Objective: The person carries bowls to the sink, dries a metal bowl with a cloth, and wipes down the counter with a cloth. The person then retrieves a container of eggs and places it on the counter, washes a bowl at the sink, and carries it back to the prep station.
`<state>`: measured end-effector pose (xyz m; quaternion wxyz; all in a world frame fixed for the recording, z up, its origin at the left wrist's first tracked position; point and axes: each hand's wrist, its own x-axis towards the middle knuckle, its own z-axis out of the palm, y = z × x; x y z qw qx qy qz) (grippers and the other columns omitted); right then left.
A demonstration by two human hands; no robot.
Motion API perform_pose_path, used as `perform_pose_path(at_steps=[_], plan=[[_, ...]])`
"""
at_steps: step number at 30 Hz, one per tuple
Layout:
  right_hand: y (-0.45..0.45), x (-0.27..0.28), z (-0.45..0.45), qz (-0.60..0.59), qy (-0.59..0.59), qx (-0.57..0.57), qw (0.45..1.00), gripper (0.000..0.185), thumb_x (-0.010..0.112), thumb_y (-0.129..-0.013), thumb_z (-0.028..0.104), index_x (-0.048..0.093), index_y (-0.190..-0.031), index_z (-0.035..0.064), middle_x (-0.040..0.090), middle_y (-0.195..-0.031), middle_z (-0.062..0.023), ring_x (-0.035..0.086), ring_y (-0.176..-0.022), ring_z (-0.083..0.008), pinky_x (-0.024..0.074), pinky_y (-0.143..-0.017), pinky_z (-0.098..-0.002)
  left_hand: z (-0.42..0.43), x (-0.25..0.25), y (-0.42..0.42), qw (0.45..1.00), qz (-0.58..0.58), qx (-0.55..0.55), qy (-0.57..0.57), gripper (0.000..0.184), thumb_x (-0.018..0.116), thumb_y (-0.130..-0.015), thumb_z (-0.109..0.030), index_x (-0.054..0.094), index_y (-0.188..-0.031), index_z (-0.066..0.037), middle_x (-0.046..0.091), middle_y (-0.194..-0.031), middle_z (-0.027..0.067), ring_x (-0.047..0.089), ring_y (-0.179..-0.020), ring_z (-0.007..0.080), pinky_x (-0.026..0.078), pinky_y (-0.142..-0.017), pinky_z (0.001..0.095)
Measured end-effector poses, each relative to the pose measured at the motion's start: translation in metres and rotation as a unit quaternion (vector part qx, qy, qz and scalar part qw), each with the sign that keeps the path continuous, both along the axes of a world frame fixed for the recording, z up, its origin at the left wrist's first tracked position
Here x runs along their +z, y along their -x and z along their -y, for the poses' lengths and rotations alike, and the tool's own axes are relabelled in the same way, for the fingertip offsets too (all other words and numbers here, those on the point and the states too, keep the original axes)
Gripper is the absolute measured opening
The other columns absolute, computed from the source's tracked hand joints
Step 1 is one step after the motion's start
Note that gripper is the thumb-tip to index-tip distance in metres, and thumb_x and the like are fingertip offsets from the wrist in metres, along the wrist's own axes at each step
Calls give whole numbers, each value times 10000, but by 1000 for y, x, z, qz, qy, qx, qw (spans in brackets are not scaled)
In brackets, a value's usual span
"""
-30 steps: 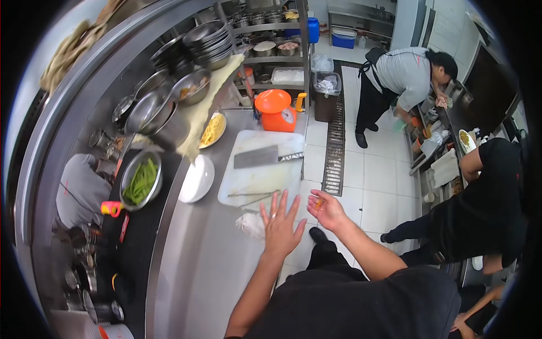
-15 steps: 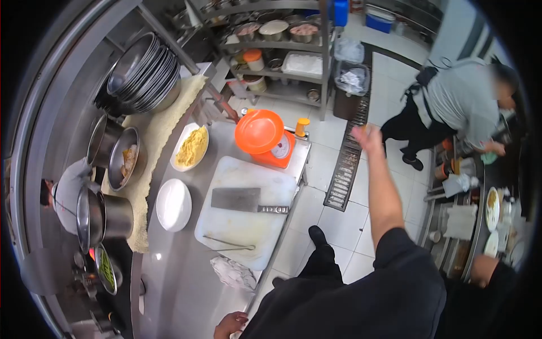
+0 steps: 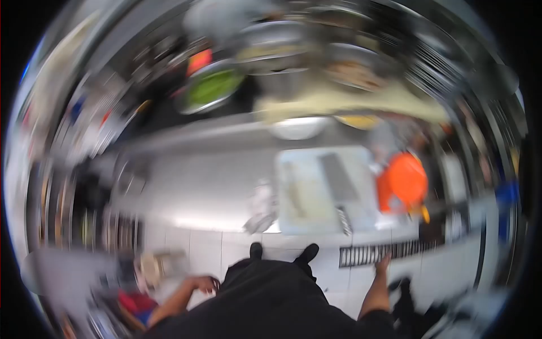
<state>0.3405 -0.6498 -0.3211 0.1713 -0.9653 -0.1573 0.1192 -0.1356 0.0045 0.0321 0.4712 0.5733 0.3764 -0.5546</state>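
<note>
A kitchen seen from above and blurred by motion: a shiny steel counter (image 3: 192,186) runs across the middle, with pale floor tiles in front of it. On the counter, right of center, a whitish cutting board (image 3: 316,225) lies flat, bearing a broad-bladed cleaver (image 3: 339,179), its handle pointing toward the person. Left of the cleaver, a thin, brownish streak on the board is too smeared to identify. A crumpled whitish cloth (image 3: 261,209) lies just beside the board's left side, near the counter's front edge.

Both hands are off the counter, nearer the person. The left hand (image 3: 206,283) is low, beside the dark clothing, fingers partly curled; whether it holds anything cannot be told. The right hand (image 3: 384,264) reaches forward and appears over the floor's drain grate (image 3: 355,256), too blurred to show how open it is or whether it holds something.

Behind the board are a white bowl (image 3: 299,129) and a dish of yellow food (image 3: 358,121). To its right stands an orange scale (image 3: 406,181). Farther back, a metal bowl of green food (image 3: 212,87) sits left of a pale shelf covering (image 3: 350,104). Another person's dark-clothed legs (image 3: 403,305) show at lower right.
</note>
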Motion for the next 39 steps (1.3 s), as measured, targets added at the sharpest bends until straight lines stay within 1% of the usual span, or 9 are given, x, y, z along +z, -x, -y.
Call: perform_pose_path(at_steps=[1, 4, 10, 16, 21, 23, 25, 33, 39], plan=[[27, 6, -26, -236, -103, -202, 945, 774, 762, -851, 312, 416, -1450, -36, 461, -1483, -244, 297, -1461, -370, 241, -1217, -462, 8, -2, 10, 998, -46, 50, -1, 373, 790, -773, -267, 679, -1106, -140, 670, -814, 57, 651, -700, 171, 553, -598, 343], [55, -2, -70, -456, 100, -5, 884, 1096, 866, -768, 244, 162, -1569, -9, 261, -1584, -295, 235, -1484, -407, 207, -1231, -436, 35, 14, 33, 988, -39, 150, 14, 394, 750, -824, -227, 609, -1178, -129, 640, -824, 19, 624, -731, 120, 481, -586, 288], [101, 161, -204, -524, -46, 108, 844, 394, 639, -916, 264, 624, -1263, 79, 677, -880, -78, 653, -754, -192, 523, -574, -357, 57, -14, 113, 943, 9, 323, 85, 312, 758, -835, -186, 610, -1108, -148, 584, -818, -22, 585, -725, 92, 437, -583, 256], [139, 259, -371, -381, 113, 502, 768, 343, 564, -943, 340, 701, -1014, 33, 689, -856, -163, 679, -794, -282, 540, -705, -435, 19, -64, 202, 897, 51, 407, 166, 321, 786, -810, -190, 635, -1089, -141, 645, -856, -23, 597, -710, 84, 444, -554, 269], [186, 250, -468, -428, 186, 373, 802, 270, 619, -938, 242, 729, -1061, 29, 741, -982, -152, 701, -958, -285, 536, -871, -389, -56, -123, 287, 906, 33, 420, 31, 420, 793, -814, -358, 687, -1121, -91, 681, -917, 63, 667, -789, 179, 560, -637, 339], [216, 279, -537, -376, 184, 432, 799, 197, 674, -917, 188, 737, -996, 19, 745, -999, -149, 705, -966, -258, 534, -872, -363, -94, -94, 301, 908, 60, 385, -155, 541, 769, -811, -430, 668, -1170, -38, 708, -1019, 137, 700, -900, 268, 588, -758, 423], [265, 337, -619, -286, 159, 498, 803, 207, 683, -913, 216, 735, -956, 20, 739, -982, -160, 705, -937, -287, 538, -848, -377, -121, -142, 326, 876, 167, 281, -355, 586, 736, -823, -448, 650, -1200, -7, 701, -1145, 183, 681, -1058, 325, 551, -903, 442], [367, 365, -841, -266, 101, 591, 755, 310, 677, -917, 288, 692, -1082, 27, 727, -1007, -183, 698, -915, -327, 544, -833, -396, -247, -54, 300, 778, 341, 388, -357, 476, 664, -920, -382, 633, -1256, -45, 678, -1232, 182, 638, -1148, 354, 498, -1002, 415], [459, 367, -994, -307, 10, 626, 717, 335, 674, -931, 242, 653, -1166, 4, 727, -1026, -176, 696, -906, -285, 544, -843, -375, -336, -74, 363, 814, 281, 357, -362, 496, 656, -921, -403, 629, -1272, -53, 673, -1248, 177, 629, -1165, 354, 494, -1006, 418]])
